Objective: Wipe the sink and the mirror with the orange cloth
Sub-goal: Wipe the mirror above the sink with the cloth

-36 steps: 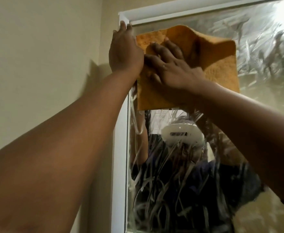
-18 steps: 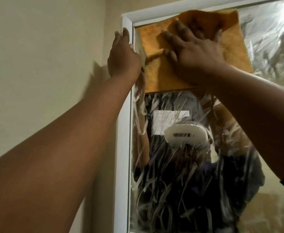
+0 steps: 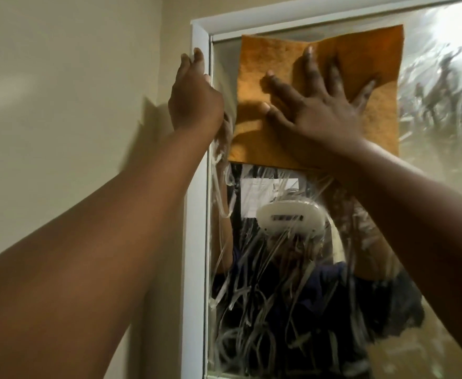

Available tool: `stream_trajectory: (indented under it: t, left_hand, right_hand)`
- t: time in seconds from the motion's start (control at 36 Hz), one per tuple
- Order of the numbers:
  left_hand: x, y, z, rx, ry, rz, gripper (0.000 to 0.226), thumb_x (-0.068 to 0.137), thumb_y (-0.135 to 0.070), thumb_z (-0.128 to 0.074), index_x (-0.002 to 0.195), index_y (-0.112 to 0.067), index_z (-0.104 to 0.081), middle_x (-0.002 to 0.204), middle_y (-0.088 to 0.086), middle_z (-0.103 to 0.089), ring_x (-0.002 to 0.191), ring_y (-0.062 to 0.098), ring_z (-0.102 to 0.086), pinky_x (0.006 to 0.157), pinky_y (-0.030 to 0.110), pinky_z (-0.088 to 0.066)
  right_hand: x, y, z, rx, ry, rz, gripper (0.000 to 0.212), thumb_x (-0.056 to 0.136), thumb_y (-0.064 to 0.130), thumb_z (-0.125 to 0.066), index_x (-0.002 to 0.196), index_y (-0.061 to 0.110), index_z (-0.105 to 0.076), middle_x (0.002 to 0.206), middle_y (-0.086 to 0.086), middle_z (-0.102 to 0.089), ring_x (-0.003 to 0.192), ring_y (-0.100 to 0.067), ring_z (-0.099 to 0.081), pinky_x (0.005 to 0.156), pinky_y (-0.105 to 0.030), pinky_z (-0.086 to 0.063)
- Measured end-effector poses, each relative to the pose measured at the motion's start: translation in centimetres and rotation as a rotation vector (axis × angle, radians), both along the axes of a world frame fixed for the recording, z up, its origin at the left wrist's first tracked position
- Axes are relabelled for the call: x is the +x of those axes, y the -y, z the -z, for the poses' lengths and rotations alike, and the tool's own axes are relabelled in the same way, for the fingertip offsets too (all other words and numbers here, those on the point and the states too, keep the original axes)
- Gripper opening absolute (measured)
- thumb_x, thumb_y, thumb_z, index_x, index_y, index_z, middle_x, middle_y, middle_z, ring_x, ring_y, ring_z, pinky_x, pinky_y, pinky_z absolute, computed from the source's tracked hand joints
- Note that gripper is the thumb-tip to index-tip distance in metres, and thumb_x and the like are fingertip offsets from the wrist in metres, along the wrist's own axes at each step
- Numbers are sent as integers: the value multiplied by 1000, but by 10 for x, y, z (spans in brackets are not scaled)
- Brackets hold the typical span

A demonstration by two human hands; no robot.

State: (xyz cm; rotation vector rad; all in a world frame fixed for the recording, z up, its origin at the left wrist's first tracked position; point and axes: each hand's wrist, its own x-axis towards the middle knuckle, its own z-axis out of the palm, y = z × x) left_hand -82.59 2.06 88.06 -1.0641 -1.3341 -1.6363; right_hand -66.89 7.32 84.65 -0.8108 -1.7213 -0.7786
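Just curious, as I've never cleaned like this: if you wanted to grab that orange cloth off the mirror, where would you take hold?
Probably the orange cloth by its lower edge, coming from below. It lies flat on the mirror under the spread right hand, so only the free edges give the fingers something to pinch; the top sits near the white frame.

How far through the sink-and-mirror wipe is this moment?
Done: nothing looks finished; the white-framed wall mirror is streaked nearly everywhere. In hand: the right hand presses the flat orange cloth on the top corner while the left hand holds the frame. Left: the lower glass; the sink is out of view.
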Motion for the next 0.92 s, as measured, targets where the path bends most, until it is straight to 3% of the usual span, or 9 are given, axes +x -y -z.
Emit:
stream_trajectory:
  t: [0.19,0.42,0.67,0.83,0.92]
  left_hand:
    - [1,-1,-1,6,7,-34,52,98,-5,-30,147,-22,-24,157,-1,-19,142,15,-24,109,24,-26]
    - [-1,0,0,-4,-12,-28,49,99,-9,-29,147,-22,-27,157,-2,-20,142,16,-23,109,26,-24]
    - [-2,0,2,11,-17,1,47,100,-13,-31,146,-21,-28,156,-1,-21,142,16,-24,109,26,-24]
    - [-4,-1,9,22,-48,14,46,100,-13,-30,146,-20,-28,156,1,-22,141,17,-26,108,25,-26]
    - [-6,-1,9,15,-56,2,47,100,-12,-29,146,-19,-27,156,2,-22,142,17,-25,108,26,-25]
  right_hand:
    - [4,5,-20,-11,31,-161,48,96,60,-15,138,50,-35,160,4,5,145,-23,14,103,-62,22]
    - [-1,-2,-50,34,121,19,58,92,67,-19,145,52,-4,158,1,17,143,-29,21,101,-69,18]
    - [-19,-2,-6,94,109,68,65,88,72,-13,144,49,11,156,-2,24,142,-33,21,99,-69,18]
    - [-15,2,44,71,178,44,62,88,71,-6,140,51,21,153,1,31,144,-36,-5,102,-67,15]
    - [-10,2,48,58,192,50,61,88,72,-5,139,52,22,153,4,32,144,-35,-7,102,-66,15]
